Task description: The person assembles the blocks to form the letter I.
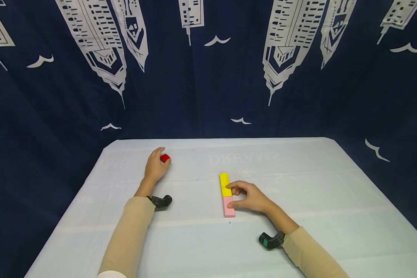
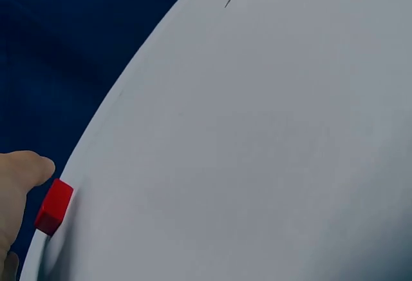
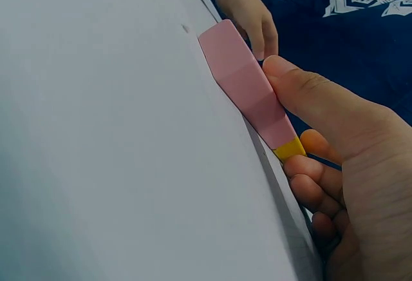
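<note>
Near the middle of the white table (image 1: 194,239), a right hand (image 1: 248,196) is touching a pink block (image 1: 229,212) with its thumb and the seamed yellow stretch (image 1: 224,179) beyond with its index finger; I can't tell whether it's gripping. Light, even pressure should be keeping this row straight. Farther and left, a left hand (image 1: 156,165) is holding thumb and fingers parted around a red block (image 1: 165,158); pinching opposite sides squarely should suit. Behind, a navy curtain (image 1: 194,85) is hanging.
</note>
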The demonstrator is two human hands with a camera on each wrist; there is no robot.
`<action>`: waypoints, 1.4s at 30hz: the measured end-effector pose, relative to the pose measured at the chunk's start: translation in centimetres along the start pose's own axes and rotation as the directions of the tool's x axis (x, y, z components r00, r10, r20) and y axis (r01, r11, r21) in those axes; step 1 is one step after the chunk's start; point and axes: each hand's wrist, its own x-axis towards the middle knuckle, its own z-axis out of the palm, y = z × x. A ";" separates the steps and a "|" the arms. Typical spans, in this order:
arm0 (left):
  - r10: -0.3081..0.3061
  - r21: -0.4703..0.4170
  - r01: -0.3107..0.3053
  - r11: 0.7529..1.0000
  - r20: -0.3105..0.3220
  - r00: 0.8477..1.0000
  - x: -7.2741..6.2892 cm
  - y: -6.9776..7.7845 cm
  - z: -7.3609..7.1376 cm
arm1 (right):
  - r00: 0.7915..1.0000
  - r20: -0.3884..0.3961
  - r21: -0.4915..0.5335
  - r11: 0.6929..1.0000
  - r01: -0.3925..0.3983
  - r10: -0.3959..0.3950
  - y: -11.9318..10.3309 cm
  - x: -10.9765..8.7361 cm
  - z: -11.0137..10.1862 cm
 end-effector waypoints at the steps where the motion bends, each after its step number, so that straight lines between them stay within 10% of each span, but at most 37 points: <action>1: -0.009 0.004 0.009 1.000 0.004 1.000 0.0 -0.1 0.0 | 1.000 0.000 0.001 1.000 -0.005 0.005 0.0 0.0 0.0; 23: -0.066 0.049 0.066 0.997 0.001 0.998 -0.8 -1.3 0.3 | 1.000 0.004 -0.004 1.000 0.008 -0.008 0.2 -0.3 0.1; 34: -0.048 -0.042 0.047 0.998 -0.025 0.999 -0.2 -0.3 0.4 | 1.000 0.018 0.001 1.000 0.003 -0.003 -3.6 -0.4 -0.4; 42: -0.051 -0.132 0.054 0.990 0.027 0.998 0.3 1.6 1.1 | 1.000 -0.003 -0.020 1.000 0.011 -0.011 -0.7 -0.1 0.0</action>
